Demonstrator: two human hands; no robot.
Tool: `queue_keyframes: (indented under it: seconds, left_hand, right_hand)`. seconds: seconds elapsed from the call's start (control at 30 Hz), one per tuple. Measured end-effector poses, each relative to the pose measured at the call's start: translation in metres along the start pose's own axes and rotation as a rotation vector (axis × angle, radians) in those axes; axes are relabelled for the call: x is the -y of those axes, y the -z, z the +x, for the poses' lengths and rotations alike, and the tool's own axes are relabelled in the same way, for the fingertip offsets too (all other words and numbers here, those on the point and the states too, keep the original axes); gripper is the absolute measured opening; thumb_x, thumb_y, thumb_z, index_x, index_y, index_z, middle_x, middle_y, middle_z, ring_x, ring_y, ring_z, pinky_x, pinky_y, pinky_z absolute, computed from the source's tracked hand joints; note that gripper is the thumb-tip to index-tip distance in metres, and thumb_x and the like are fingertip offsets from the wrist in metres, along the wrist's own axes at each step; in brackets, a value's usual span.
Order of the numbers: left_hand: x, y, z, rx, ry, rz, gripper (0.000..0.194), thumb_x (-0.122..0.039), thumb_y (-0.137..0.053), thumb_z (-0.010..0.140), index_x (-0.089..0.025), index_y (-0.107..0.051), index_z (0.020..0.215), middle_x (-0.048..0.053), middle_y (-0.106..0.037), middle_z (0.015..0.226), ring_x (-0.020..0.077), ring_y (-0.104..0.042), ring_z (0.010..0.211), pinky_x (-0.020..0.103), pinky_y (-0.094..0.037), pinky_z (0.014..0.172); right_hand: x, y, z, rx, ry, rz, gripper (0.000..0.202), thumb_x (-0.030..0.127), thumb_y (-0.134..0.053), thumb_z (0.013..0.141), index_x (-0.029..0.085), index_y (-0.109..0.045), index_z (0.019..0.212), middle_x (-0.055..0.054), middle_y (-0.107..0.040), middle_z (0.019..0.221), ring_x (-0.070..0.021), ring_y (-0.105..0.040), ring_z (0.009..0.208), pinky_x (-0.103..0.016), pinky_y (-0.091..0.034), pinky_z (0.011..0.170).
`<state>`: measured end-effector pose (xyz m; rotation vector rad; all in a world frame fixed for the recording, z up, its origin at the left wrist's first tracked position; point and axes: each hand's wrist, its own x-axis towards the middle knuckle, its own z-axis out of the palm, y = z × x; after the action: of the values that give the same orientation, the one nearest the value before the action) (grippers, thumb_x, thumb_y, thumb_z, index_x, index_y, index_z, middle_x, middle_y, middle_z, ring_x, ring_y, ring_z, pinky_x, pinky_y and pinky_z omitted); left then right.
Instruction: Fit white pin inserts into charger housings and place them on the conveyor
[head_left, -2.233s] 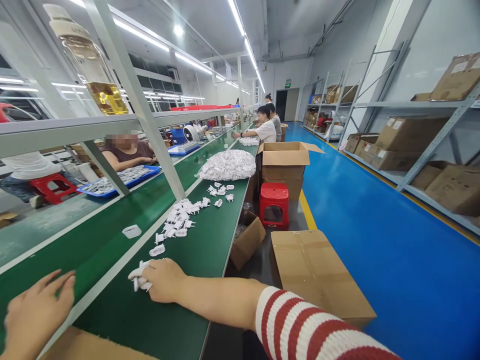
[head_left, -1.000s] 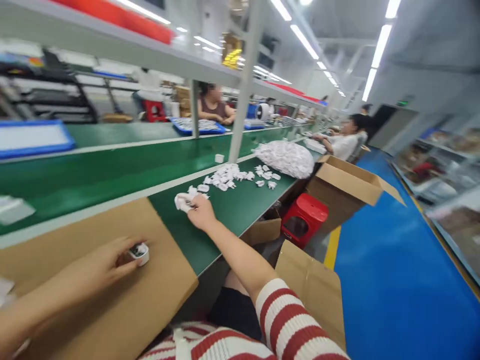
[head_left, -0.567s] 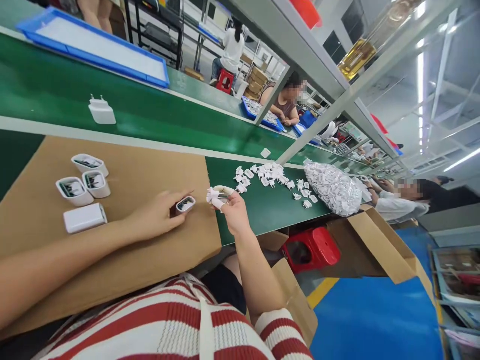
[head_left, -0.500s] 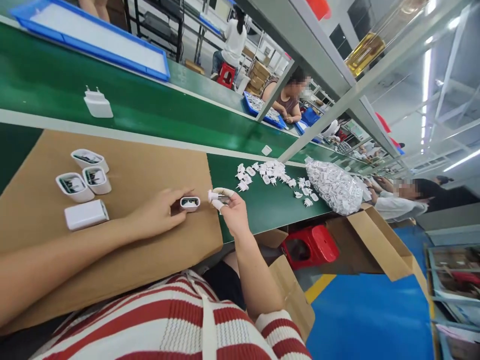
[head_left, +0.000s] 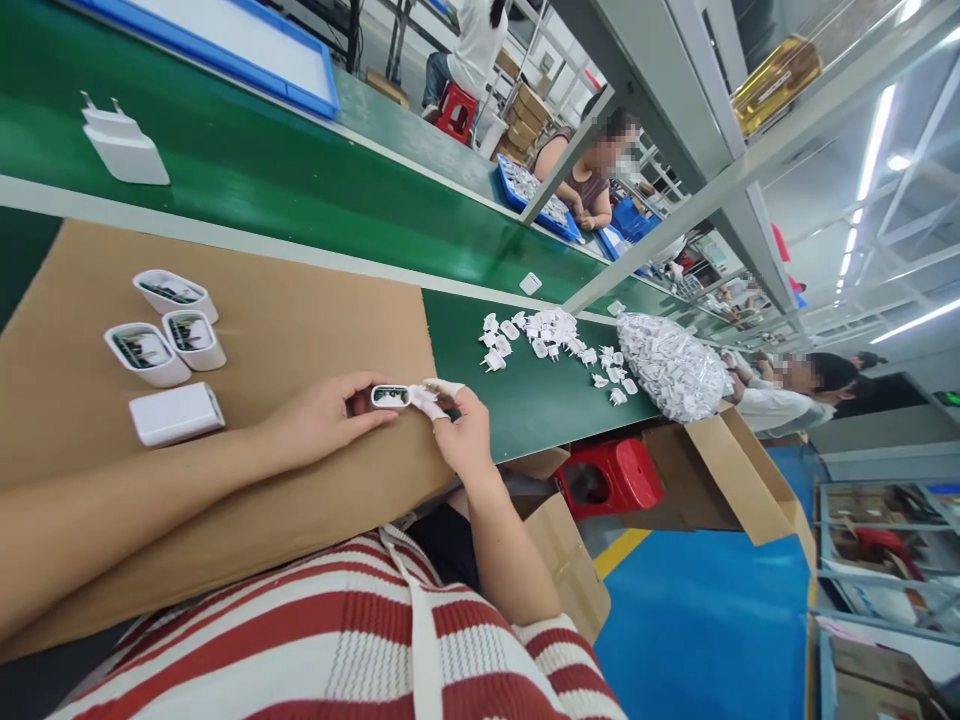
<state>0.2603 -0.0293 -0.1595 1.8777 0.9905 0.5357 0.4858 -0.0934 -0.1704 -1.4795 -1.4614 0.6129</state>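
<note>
L hand (head_left: 349, 415) grips open white housing (head_left: 391, 397) w/ R hand (head_left: 461, 425) pinching white plug pc (head_left: 425, 402) alongside; 4 housings (head_left: 177, 414) nearby on cardboard (head_left: 300, 290).

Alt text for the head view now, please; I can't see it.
Left hand holds an open white charger housing over cardboard; right hand holds a white pronged plug piece against its end. Four more housings sit left; loose plug pieces and a filled clear bag lie right.
</note>
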Motion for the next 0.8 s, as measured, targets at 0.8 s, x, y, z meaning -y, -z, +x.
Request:
queue_keyframes:
  seconds: [0.8]
  left_hand:
    - [0.010, -0.001, 0.002, -0.034, -0.052, 0.011, 0.054, -0.066, -0.059, 0.097, -0.020, -0.075, 0.121, 0.003, -0.074, 0.087, 0.0196, -0.062, 0.072, 0.033, -0.049, 0.067]
  right_hand:
    - [0.036, -0.004, 0.015, 0.225, 0.378, -0.417, 0.038, 0.009, -0.052, 0.093, 0.021, -0.075, 0.120, -0.009, -0.078, 0.110, -0.0251, -0.068, 0.110, -0.039, -0.056, 0.102]
